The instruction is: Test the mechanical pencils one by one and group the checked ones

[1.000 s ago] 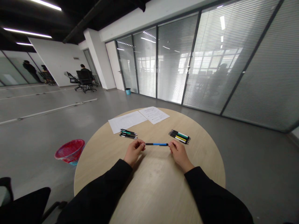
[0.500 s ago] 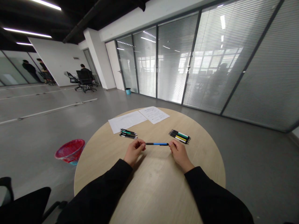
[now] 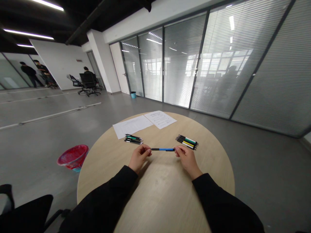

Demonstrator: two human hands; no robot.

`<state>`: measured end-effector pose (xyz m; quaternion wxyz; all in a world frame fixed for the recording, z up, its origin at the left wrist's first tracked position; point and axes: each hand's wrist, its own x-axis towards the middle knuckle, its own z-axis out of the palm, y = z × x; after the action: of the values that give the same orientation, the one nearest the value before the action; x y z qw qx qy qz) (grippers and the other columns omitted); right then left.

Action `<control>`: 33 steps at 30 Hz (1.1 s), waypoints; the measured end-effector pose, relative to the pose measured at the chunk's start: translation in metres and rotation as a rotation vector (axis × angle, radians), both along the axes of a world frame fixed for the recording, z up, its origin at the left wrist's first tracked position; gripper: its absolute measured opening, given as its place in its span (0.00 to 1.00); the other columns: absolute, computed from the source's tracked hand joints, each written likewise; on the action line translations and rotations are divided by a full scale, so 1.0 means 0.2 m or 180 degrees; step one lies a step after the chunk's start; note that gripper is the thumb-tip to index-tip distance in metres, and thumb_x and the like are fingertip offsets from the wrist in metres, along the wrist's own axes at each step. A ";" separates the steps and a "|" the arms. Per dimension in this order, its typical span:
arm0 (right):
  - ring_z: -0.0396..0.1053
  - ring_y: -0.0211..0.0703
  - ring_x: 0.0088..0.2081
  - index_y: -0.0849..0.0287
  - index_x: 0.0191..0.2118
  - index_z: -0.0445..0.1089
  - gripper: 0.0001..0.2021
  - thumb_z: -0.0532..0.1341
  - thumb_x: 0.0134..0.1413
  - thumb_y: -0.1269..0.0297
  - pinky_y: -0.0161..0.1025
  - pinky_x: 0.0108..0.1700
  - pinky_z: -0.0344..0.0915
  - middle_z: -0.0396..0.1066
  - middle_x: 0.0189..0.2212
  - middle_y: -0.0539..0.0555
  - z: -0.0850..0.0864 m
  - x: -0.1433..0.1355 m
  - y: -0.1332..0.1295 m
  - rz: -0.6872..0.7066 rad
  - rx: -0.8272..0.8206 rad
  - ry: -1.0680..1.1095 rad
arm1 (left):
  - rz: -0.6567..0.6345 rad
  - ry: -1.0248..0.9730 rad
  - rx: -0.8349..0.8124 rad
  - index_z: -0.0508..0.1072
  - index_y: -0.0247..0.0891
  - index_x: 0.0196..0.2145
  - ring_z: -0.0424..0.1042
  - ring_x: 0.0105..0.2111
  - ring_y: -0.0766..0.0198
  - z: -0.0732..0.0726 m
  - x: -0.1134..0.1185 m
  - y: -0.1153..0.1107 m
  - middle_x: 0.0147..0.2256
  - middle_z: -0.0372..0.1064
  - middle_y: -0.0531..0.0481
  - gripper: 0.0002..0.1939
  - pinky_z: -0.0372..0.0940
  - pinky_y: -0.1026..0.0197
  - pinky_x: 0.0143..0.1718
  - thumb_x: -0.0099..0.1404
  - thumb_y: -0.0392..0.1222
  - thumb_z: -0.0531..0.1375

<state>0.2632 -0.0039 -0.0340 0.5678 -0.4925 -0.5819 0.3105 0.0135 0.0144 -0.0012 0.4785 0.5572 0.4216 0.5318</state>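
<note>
A blue and black pen (image 3: 163, 149) lies level between my two hands, over the round wooden table (image 3: 160, 194). My left hand (image 3: 141, 157) pinches its dark left end. At its right end, my right hand (image 3: 186, 158) has thumb and fingers closed on the tip. Beyond my left hand is a small group of black and green pens (image 3: 133, 139). Just past my right hand lies a row of several pens (image 3: 187, 142) with green, yellow and white barrels. The pen's two ends are hidden by my fingers.
Two paper sheets, a left one (image 3: 131, 125) and a printed one (image 3: 160, 119), lie at the table's far edge. A red-lined basket (image 3: 73, 157) stands on the floor to the left. A black chair (image 3: 29, 210) is at lower left. Several people are in the background.
My right hand has shifted very slightly left along the pen's end. My left hand stays in place. People in the far left background have moved a little.
</note>
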 end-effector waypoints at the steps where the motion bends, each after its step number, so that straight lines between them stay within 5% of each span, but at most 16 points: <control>1: 0.71 0.44 0.29 0.60 0.36 0.76 0.20 0.59 0.59 0.47 0.40 0.32 0.70 0.75 0.29 0.56 0.00 0.00 0.00 0.0006 -0.0006 0.0062 | 0.0011 -0.0003 0.0009 0.72 0.35 0.29 0.70 0.25 0.65 0.00 0.00 0.00 0.23 0.70 0.53 0.12 0.65 0.62 0.31 0.54 0.45 0.68; 8: 0.74 0.47 0.34 0.60 0.39 0.75 0.17 0.63 0.54 0.51 0.44 0.38 0.74 0.76 0.36 0.60 -0.02 -0.01 0.01 0.0077 -0.0028 0.0358 | 0.0064 -0.0088 0.0002 0.72 0.35 0.29 0.70 0.25 0.66 -0.01 0.00 0.01 0.23 0.70 0.53 0.12 0.65 0.63 0.30 0.53 0.44 0.69; 33: 0.71 0.44 0.28 0.60 0.37 0.74 0.14 0.61 0.56 0.54 0.39 0.32 0.68 0.73 0.28 0.54 -0.02 0.00 0.01 -0.0040 -0.0091 0.0097 | 0.0017 -0.0100 -0.0015 0.72 0.34 0.30 0.69 0.25 0.66 -0.02 0.00 0.01 0.23 0.70 0.53 0.13 0.65 0.63 0.31 0.54 0.45 0.69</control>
<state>0.2635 -0.0017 -0.0376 0.5715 -0.4995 -0.5655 0.3227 0.0136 0.0163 -0.0050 0.4850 0.5464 0.4167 0.5408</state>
